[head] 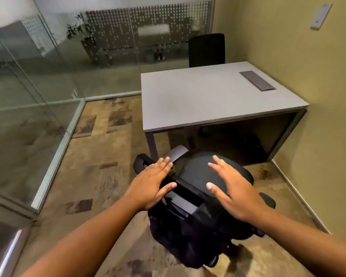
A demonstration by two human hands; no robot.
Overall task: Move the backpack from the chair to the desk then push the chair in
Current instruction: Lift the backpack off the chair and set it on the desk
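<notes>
A black office chair [176,153] with grey armrests stands on the carpet just in front of the grey desk [208,96]. A black backpack [188,236] sits lumped on its near side. Black lies on black, so I cannot tell exactly where the bag ends and the chair begins. My left hand [154,186] is flat with its fingers apart, over the gap between the two armrests. My right hand [230,190] is spread over a rounded dark surface further right. Neither hand grips anything.
The desk has a dark cable hatch [257,80] near the yellow wall on the right. A second black chair [207,49] stands behind the desk. Glass partitions [48,96] close the room on the left and at the back. Carpet lies between the glass and the desk.
</notes>
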